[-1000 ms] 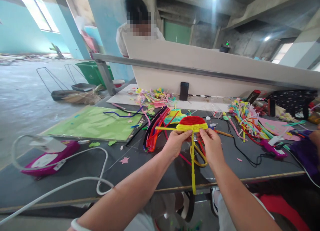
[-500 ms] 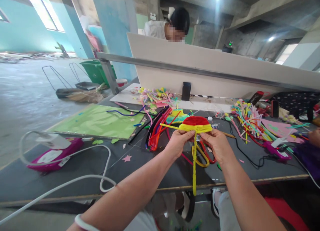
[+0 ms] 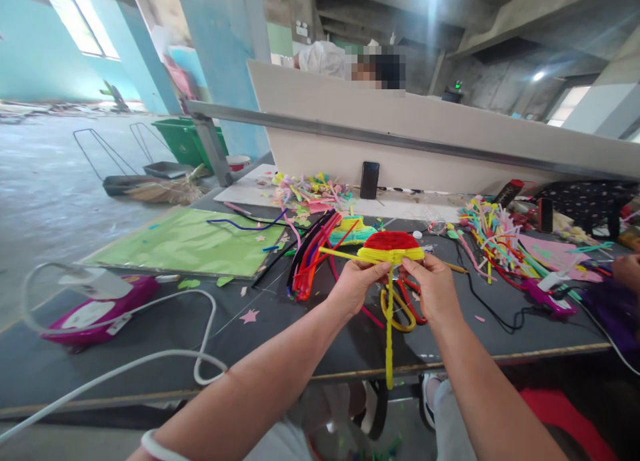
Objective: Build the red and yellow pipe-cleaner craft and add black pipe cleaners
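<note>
Between my two hands is a red and yellow pipe-cleaner piece [image 3: 391, 242], red on top with a yellow band below. My left hand [image 3: 361, 280] pinches its lower left edge between thumb and fingers. On the lower right edge, my right hand [image 3: 431, 281] has a matching pinch. A yellow pipe-cleaner strand [image 3: 389, 341] hangs from the middle past the table edge; another yellow end sticks out left. Behind the hands lie yellow-handled scissors [image 3: 399, 318], partly hidden. A bundle of pipe cleaners [image 3: 307, 261] and a yellow and turquoise piece [image 3: 353, 230] lie beyond my left hand.
A phone [image 3: 369, 180] leans on the white partition [image 3: 430, 121]. Magenta power strips [image 3: 100, 314] with white cables sit left and right. A green sheet [image 3: 185, 241] covers the left side. Colourful pipe-cleaner piles [image 3: 487, 231] lie behind. A person sits beyond the partition.
Both hands keep hold of the pipe-cleaner piece in nearly the same place; the right fingers have shifted slightly. The view has moved a little, and the person opposite leans lower and to the right.
</note>
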A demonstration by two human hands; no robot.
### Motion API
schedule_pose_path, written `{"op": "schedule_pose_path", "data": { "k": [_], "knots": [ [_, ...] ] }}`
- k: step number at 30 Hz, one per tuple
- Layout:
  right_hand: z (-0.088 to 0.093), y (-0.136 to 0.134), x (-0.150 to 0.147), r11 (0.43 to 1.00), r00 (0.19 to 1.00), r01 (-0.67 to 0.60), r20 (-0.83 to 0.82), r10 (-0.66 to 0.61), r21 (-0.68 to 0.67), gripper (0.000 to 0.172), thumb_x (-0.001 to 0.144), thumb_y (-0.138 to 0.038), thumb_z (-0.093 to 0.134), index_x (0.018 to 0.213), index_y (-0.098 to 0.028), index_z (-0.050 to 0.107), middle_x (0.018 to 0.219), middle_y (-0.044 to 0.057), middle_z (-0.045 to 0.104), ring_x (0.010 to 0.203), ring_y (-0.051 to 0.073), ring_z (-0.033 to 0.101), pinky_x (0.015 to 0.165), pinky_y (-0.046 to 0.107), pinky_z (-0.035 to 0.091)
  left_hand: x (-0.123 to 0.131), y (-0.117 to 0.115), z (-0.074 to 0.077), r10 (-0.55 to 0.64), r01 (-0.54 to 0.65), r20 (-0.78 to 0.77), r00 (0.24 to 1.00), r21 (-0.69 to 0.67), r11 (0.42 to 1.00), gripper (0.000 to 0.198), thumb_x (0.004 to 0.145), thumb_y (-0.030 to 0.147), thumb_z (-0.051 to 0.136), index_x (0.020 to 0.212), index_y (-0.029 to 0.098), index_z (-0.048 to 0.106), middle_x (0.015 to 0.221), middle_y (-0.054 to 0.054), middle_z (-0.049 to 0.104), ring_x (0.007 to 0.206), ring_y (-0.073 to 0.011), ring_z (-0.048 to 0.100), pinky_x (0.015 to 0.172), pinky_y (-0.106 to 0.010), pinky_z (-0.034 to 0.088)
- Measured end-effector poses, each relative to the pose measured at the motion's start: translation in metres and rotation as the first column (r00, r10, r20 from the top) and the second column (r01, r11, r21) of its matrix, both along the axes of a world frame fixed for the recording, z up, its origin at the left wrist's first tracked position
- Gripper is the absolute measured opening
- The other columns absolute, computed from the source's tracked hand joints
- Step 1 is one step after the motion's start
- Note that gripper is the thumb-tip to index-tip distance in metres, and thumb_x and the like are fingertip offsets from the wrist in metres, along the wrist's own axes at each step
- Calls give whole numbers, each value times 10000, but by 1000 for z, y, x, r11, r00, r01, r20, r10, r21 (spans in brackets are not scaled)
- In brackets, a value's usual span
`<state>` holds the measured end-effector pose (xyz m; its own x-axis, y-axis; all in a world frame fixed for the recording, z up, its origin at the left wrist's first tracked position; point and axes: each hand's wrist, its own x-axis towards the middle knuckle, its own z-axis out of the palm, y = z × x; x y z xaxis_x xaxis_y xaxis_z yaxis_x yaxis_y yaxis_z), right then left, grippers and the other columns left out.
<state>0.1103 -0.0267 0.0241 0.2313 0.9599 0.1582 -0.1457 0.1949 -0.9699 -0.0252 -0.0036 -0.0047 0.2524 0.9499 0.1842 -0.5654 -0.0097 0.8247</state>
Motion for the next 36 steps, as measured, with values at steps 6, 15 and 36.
{"op": "schedule_pose_path", "data": {
  "k": [6, 15, 36],
  "knots": [
    [-4, 2, -2, 996, 996, -84, -13, 84, 28, 137, 667, -285, 725, 763, -191, 699, 651, -20, 664, 577, 104, 574, 602, 234, 467, 0, 1, -1, 74, -74, -5, 997, 26, 997, 299, 646, 303, 767, 892, 141, 723, 863, -73, 709, 754, -174, 631, 685, -279, 478],
    [-11, 3, -7, 974, 971, -224, -93, 221, -30, 243, 606, -282, 781, 831, -202, 734, 845, 31, 727, 781, 198, 666, 750, 335, 520, 0, 1, -1, 63, -62, -6, 998, 48, 997, 243, 642, 288, 770, 822, 134, 715, 777, -44, 694, 650, -128, 591, 618, -249, 461],
    [-21, 2, -20, 950, 939, -263, -182, 292, 169, 287, 665, -309, 732, 937, -249, 661, 931, 24, 696, 754, 181, 638, 633, 307, 500, -1, -3, 4, -101, 108, 147, 984, -38, 993, 230, 674, 266, 748, 843, 115, 705, 765, -45, 663, 571, -79, 536, 551, -216, 412]
  ]
}}
